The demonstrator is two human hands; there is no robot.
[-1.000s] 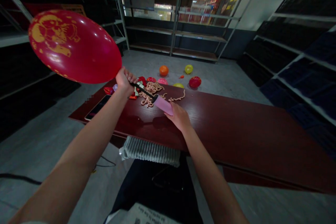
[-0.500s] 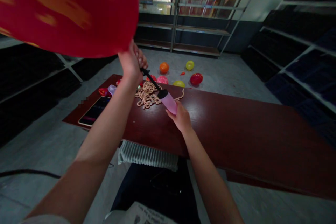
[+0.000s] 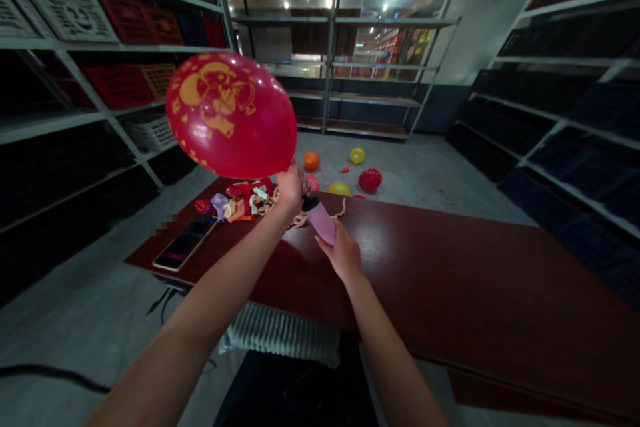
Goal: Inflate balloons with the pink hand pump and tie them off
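Note:
A red inflated balloon (image 3: 233,117) with a yellow cartoon print rises up and to the left from my left hand (image 3: 294,187). The fingers of that hand are closed round the balloon's neck, at the top end of a pink hand balloon pump (image 3: 321,221) with a black collar. The neck and the nozzle are hidden in the grip. My right hand (image 3: 345,252) is wrapped round the pump's pink body, lower down and to the right. Close behind the left wrist, a pile of limp balloons (image 3: 245,200) lies on the table beside a tangled beige cord (image 3: 299,219).
On the dark brown table (image 3: 425,260) a phone (image 3: 185,243) lies at the left. Several inflated balloons, including an orange one (image 3: 311,160) and a red one (image 3: 371,179), rest on the floor beyond. Metal shelves (image 3: 370,100) stand behind and on both sides.
The black rod that stuck out of the pump is now pushed in, bringing my hands closer together. The balloon has come down fully into view, and the view has tilted up.

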